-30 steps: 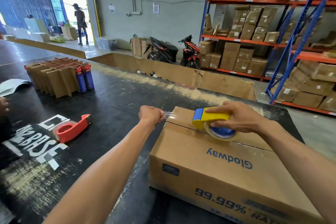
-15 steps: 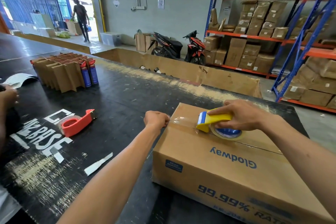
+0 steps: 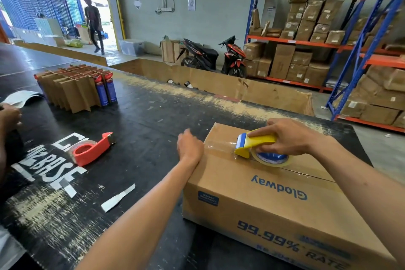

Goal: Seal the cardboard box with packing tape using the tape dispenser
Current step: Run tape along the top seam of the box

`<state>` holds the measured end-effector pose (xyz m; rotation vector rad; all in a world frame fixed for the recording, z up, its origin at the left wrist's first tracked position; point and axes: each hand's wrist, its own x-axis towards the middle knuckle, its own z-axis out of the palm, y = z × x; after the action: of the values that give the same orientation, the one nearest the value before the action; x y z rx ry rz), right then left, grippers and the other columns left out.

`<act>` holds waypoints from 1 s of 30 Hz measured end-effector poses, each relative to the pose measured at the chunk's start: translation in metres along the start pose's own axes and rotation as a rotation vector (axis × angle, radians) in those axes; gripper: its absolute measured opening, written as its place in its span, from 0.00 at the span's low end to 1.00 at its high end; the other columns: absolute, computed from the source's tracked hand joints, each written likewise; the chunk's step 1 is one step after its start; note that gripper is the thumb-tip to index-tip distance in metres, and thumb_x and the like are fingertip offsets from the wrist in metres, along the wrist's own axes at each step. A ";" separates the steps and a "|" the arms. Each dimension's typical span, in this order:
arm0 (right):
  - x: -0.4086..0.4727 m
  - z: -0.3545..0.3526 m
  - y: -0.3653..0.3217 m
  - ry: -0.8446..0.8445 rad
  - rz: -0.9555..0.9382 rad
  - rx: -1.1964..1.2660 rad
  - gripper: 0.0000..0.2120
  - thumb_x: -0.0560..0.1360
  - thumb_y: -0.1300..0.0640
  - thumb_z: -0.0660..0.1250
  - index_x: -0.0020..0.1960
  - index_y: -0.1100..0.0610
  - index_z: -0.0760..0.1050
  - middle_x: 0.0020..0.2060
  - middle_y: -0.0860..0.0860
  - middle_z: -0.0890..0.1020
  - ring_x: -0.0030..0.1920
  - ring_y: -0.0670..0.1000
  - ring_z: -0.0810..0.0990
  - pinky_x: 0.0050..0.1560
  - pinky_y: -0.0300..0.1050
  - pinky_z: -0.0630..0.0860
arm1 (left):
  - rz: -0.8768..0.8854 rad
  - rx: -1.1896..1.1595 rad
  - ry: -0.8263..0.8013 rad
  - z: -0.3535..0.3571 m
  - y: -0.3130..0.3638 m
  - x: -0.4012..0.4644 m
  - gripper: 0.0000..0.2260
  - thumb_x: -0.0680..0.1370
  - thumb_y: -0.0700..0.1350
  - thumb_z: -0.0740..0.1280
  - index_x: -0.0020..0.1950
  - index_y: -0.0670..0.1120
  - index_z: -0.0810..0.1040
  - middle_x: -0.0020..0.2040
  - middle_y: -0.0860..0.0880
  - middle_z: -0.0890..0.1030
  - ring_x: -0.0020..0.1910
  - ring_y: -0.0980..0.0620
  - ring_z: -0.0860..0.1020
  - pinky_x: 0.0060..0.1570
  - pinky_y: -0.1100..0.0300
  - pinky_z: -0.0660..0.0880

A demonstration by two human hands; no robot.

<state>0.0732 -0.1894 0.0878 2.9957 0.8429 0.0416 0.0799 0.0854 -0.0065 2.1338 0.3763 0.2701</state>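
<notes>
so cardboard box (image 3: 274, 199) lies on the black table (image 3: 153, 116) at near right, long axis running from far left to near right, blue print on its near side upside down to the camera. right hand (image 3: 287, 138) fingers wrapped tight round the yellow tape dispenser (image 3: 255, 142), which sits on the box top over the centre seam, blue blade end pointing left, tape roll (image 3: 271, 158) flat on the cardboard. clear tape strip (image 3: 219, 144) runs from the dispenser to the box's far left edge. left hand (image 3: 189, 147) at that edge, fingers loosely curled, pressing against the corner; grasp on the tape end can't be told. red tape dispenser (image 3: 92, 149) lies on the table well left of the box. cardboard divider grid (image 3: 70, 90) far left holds blue spray cans (image 3: 106, 90) upright in its right cells.
</notes>
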 end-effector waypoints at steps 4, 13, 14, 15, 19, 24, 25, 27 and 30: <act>0.002 -0.001 -0.002 -0.003 0.002 -0.001 0.27 0.72 0.29 0.63 0.70 0.30 0.68 0.43 0.43 0.73 0.44 0.46 0.73 0.43 0.46 0.73 | 0.453 0.330 -0.345 0.014 0.008 -0.012 0.25 0.85 0.51 0.52 0.81 0.44 0.53 0.81 0.45 0.53 0.79 0.45 0.54 0.73 0.45 0.59; -0.001 0.003 0.003 0.017 0.050 0.187 0.30 0.69 0.24 0.61 0.69 0.32 0.71 0.43 0.44 0.74 0.44 0.45 0.73 0.42 0.45 0.68 | 0.614 0.683 -0.553 0.020 0.005 -0.015 0.27 0.84 0.58 0.39 0.81 0.50 0.45 0.81 0.51 0.42 0.79 0.54 0.41 0.77 0.51 0.37; -0.003 0.004 0.003 0.034 0.056 0.218 0.29 0.69 0.25 0.62 0.68 0.31 0.72 0.43 0.45 0.74 0.44 0.45 0.73 0.42 0.45 0.68 | 0.604 0.693 -0.563 0.020 0.005 -0.014 0.27 0.84 0.58 0.39 0.81 0.50 0.44 0.81 0.52 0.43 0.79 0.54 0.41 0.77 0.51 0.38; -0.004 0.005 0.003 0.046 0.061 0.244 0.29 0.69 0.25 0.63 0.67 0.31 0.73 0.43 0.45 0.75 0.45 0.46 0.73 0.42 0.45 0.69 | 0.603 0.704 -0.561 0.020 0.004 -0.014 0.26 0.84 0.58 0.39 0.81 0.51 0.44 0.81 0.52 0.43 0.79 0.55 0.42 0.78 0.51 0.39; -0.010 0.006 0.005 0.054 0.069 0.327 0.26 0.69 0.27 0.66 0.65 0.32 0.75 0.50 0.43 0.79 0.49 0.46 0.75 0.47 0.46 0.74 | 0.610 0.694 -0.570 0.018 0.002 -0.013 0.25 0.84 0.56 0.39 0.81 0.51 0.44 0.81 0.53 0.44 0.79 0.56 0.42 0.78 0.54 0.40; -0.049 0.003 0.026 0.063 0.108 0.405 0.25 0.68 0.28 0.67 0.63 0.30 0.76 0.50 0.34 0.77 0.50 0.44 0.75 0.45 0.42 0.71 | 0.624 0.686 -0.595 0.015 0.002 -0.008 0.25 0.84 0.56 0.38 0.81 0.50 0.43 0.81 0.54 0.45 0.79 0.58 0.43 0.78 0.54 0.41; -0.062 0.004 0.035 0.060 0.122 0.399 0.25 0.68 0.27 0.66 0.64 0.30 0.75 0.49 0.35 0.76 0.50 0.45 0.75 0.45 0.43 0.70 | 0.628 0.682 -0.598 0.015 0.002 -0.008 0.25 0.84 0.56 0.38 0.81 0.50 0.43 0.81 0.54 0.45 0.79 0.58 0.44 0.78 0.54 0.41; -0.087 0.005 0.048 0.059 0.151 0.380 0.27 0.66 0.23 0.64 0.64 0.28 0.74 0.48 0.40 0.77 0.48 0.46 0.75 0.46 0.45 0.72 | 0.630 0.675 -0.601 0.016 0.002 -0.009 0.26 0.84 0.57 0.38 0.81 0.50 0.43 0.81 0.54 0.45 0.79 0.58 0.44 0.78 0.55 0.41; -0.102 0.007 0.054 0.048 0.190 0.344 0.27 0.66 0.23 0.62 0.64 0.27 0.72 0.46 0.45 0.76 0.45 0.47 0.75 0.45 0.47 0.72 | 0.635 0.702 -0.601 0.017 0.005 -0.010 0.29 0.82 0.62 0.38 0.81 0.51 0.44 0.81 0.54 0.45 0.79 0.57 0.43 0.78 0.54 0.41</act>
<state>0.0147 -0.2886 0.0804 3.4017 0.6215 -0.0307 0.0774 0.0661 -0.0126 2.8332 -0.6651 -0.1944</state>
